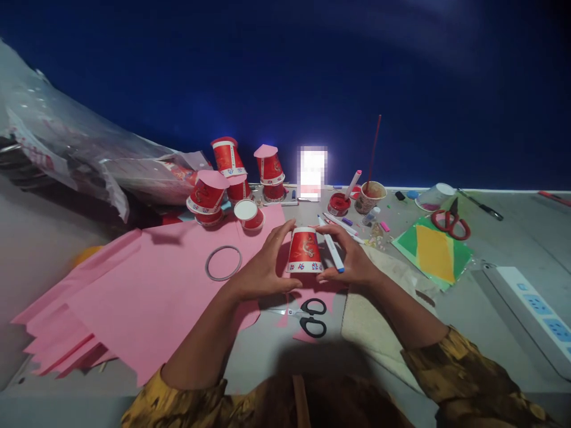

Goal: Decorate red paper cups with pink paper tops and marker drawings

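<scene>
Upside down between my two hands is a red paper cup [305,246] with a golden dragon print and a flowered white band. My left hand [263,267] grips its left side, fingers at the top and thumb near the lower rim. My right hand [350,255] grips the other side in the same way. A white marker with a blue end [333,251] rests slanting within the right hand, beside the cup. Below the cup, black-handled scissors [307,315] lie on the table among pink paper scraps.
Pink paper sheets [151,291] spread to the left, with a grey ring [223,263] on them. Stacked red cups [227,157] stand behind. Right are a red paint pot [339,204], a cup with a stick [372,196], red-handled scissors [451,223], a cloth [375,321] and a power strip [530,309].
</scene>
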{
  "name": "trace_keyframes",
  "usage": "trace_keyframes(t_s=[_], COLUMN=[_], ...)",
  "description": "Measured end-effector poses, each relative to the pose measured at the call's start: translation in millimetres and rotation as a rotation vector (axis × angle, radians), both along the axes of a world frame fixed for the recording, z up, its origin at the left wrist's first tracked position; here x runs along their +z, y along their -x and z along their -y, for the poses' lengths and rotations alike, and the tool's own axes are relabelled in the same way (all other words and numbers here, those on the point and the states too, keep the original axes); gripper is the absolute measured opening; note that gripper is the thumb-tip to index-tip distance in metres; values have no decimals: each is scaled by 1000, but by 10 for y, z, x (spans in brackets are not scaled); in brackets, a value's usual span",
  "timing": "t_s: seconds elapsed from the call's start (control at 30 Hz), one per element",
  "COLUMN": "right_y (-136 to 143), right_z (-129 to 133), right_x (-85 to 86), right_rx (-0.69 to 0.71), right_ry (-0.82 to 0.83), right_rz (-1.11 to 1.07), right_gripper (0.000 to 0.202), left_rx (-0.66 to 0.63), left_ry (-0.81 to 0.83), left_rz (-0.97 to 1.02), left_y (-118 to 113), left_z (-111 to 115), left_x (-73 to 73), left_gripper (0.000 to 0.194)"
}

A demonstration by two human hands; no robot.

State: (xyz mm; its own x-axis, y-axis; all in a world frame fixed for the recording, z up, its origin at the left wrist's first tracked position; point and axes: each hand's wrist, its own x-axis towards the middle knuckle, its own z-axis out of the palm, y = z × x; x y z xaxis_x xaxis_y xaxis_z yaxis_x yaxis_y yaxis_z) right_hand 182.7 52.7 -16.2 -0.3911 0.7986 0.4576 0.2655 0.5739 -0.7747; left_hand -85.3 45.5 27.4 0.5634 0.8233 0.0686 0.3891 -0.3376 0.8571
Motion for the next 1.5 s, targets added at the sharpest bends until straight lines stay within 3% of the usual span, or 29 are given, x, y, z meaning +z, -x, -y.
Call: trace_keyframes(t_s=[0.2,0.37,0.57,0.7,0.93,1.5], right_y=[42,100,253,367,353,348], right_z=[33,197,348,366,352,346], right_x=[-3,91,191,203,194,190], right_rx=[-1,-238,-285,-312,-238,-166], right_ry=[154,148,-100,-59,-111,-101], right_rz=[-110,-297,-297,-337,-267,-278], right_gripper=[95,33,14,13,7,11], left_rx=[75,174,223,188,134,127], left_ry=[59,21,-21,-111,-159,-129], left_rz=[106,68,74,46,39,55], left_y=[-34,-67,-92,-112,-124,-144], left_z=[-76,-98,-70,-29,-28,-8], left_x=[-39,-94,-103,-69,-69,-70], left_gripper=[88,83,81,80,80,83])
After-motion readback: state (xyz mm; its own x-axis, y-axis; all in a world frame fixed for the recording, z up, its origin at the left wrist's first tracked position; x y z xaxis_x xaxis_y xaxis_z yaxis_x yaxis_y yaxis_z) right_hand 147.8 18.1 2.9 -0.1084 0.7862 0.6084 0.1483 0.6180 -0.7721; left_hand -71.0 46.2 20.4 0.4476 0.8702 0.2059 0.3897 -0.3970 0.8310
